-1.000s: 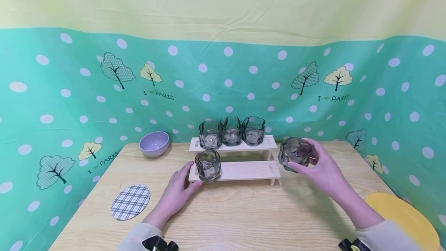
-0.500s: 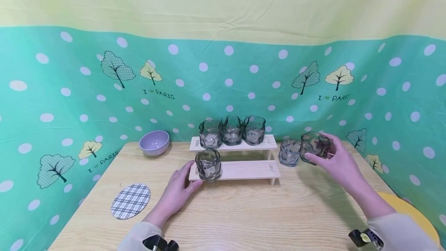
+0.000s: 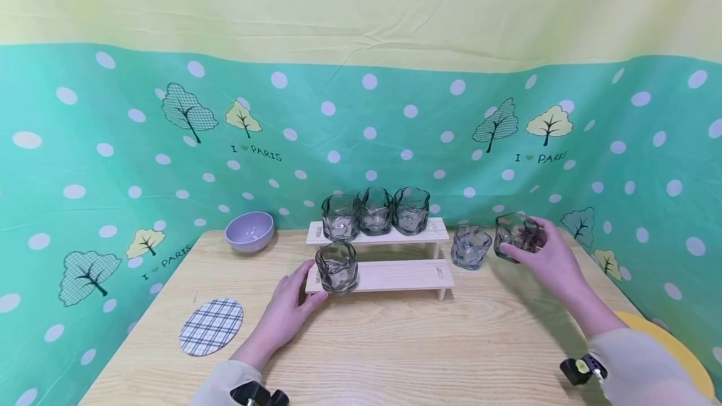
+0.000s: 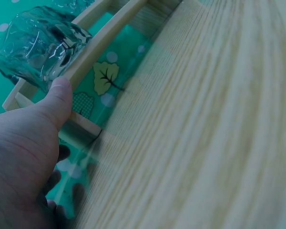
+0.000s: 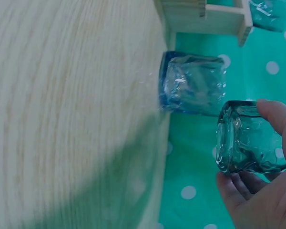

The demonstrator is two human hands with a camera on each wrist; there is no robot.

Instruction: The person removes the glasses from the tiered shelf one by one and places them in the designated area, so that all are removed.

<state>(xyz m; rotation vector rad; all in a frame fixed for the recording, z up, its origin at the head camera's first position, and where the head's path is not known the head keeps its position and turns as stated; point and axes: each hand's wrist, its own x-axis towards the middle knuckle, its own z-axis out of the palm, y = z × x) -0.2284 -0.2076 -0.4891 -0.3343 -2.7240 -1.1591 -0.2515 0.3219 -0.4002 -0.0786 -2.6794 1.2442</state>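
Observation:
My right hand (image 3: 555,260) grips a smoky grey glass tumbler (image 3: 514,240) between thumb and fingers, held off the table in the right wrist view. Just left of it, a bluish glass tumbler (image 3: 470,247) stands on the table beside the two-tier wooden rack (image 3: 395,275). My left hand (image 3: 289,299) holds the left end of the rack's lower shelf, thumb in front and fingers round the side. Its thumb (image 4: 61,98) lies close to the base of a grey tumbler (image 3: 337,269) on that shelf. Three grey tumblers (image 3: 376,213) stand on the upper shelf.
A purple bowl (image 3: 250,232) stands at the back left of the table (image 3: 383,349). A checked round mat (image 3: 211,326) lies left of my left hand. Part of a yellow oval plate or mat (image 3: 685,356) shows behind my right forearm. Patterned cloth (image 3: 361,118) hangs round the table.
My right hand has moved right with the grey tumbler, away from the rack. The bluish tumbler, hidden behind it a second ago, now shows. My left hand has stayed put.

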